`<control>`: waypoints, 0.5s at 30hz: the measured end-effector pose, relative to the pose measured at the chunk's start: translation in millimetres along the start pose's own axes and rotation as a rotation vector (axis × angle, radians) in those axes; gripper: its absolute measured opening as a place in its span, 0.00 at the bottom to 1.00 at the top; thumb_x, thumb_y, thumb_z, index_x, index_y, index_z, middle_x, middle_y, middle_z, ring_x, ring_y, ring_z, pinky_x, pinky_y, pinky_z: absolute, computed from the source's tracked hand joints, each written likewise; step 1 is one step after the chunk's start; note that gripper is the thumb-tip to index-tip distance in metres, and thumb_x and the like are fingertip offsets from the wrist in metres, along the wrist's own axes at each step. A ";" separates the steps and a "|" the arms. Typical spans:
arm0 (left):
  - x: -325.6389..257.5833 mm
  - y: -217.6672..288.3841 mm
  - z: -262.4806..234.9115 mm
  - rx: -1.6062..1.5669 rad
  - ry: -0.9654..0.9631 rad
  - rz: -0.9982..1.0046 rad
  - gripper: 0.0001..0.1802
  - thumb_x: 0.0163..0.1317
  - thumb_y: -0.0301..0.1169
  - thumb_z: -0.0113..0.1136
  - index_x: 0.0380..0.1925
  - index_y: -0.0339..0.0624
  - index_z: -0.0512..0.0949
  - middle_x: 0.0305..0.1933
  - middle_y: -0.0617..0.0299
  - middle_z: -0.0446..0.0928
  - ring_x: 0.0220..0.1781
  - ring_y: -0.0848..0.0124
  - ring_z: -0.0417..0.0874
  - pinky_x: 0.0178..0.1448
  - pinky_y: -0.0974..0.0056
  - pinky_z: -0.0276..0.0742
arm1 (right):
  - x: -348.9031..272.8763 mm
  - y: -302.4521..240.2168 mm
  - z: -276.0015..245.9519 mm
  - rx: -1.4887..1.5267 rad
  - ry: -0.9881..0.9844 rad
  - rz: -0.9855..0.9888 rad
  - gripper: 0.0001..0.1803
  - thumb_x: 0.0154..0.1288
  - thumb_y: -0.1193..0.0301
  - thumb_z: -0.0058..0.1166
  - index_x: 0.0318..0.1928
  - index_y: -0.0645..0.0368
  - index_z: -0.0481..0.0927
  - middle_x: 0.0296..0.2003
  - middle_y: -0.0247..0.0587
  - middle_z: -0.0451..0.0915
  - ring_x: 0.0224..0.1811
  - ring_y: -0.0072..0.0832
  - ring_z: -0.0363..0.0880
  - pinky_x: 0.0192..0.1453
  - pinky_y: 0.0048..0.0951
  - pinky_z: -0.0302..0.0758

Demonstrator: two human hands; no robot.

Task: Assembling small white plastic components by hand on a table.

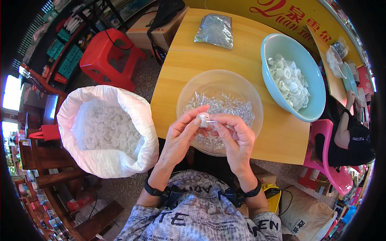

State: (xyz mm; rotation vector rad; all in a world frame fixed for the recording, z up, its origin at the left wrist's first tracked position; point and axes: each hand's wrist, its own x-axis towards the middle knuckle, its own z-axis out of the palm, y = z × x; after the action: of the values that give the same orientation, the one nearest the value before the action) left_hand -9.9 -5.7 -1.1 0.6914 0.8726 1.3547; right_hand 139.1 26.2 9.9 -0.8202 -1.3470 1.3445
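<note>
Over a clear round plastic tub (197, 80), both my hands meet at chest height. My left hand (181, 134) pinches a small white rounded plastic piece (204, 118) between thumb and fingers. Thumb and forefinger of my right hand (238, 138) are closed on a small thin pale piece (211, 121), whose tip touches the white piece; its exact kind is too small to tell. Beneath the hands, the tub holds many small clear plastic pieces (233, 105) with thin stems. Fingers hide part of the tub's contents.
A light blue basin (315, 96) of white round plastic pieces (287, 80) stands right on the wooden table (173, 64). To the left, an open white sack (146, 108) holds similar pieces. A silvery plastic bag (215, 31) lies far back. A red stool (106, 52) and a seated person (354, 140) flank the table.
</note>
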 end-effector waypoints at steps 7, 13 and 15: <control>-1.0 4.3 1.3 -0.048 -0.016 -0.031 0.21 0.71 0.32 0.46 0.61 0.37 0.67 0.46 0.64 0.77 0.43 0.78 0.76 0.47 0.71 0.72 | 1.8 -1.7 -1.2 -0.130 -0.043 -0.079 0.08 0.60 0.84 0.55 0.40 0.63 0.80 0.41 0.42 0.82 0.42 0.25 0.81 0.43 0.23 0.79; -2.7 5.9 0.0 -0.020 0.011 -0.051 0.19 0.70 0.32 0.48 0.59 0.40 0.69 0.42 0.66 0.77 0.39 0.79 0.75 0.42 0.73 0.71 | 2.1 6.6 -5.2 -0.202 -0.063 -0.220 0.10 0.58 0.84 0.57 0.40 0.62 0.81 0.39 0.41 0.83 0.39 0.26 0.82 0.42 0.24 0.79; -2.5 5.7 -1.1 -0.028 0.000 -0.048 0.18 0.70 0.32 0.49 0.58 0.40 0.70 0.42 0.66 0.77 0.37 0.79 0.75 0.42 0.74 0.71 | 0.7 5.2 -4.3 -0.198 -0.053 -0.159 0.10 0.58 0.84 0.57 0.41 0.62 0.81 0.39 0.41 0.83 0.39 0.26 0.82 0.41 0.23 0.79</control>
State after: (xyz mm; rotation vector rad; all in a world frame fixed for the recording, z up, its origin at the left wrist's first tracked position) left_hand -13.9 -7.7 3.5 0.6448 0.8634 1.3218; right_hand 142.1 28.9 4.4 -0.7951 -1.5717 1.1281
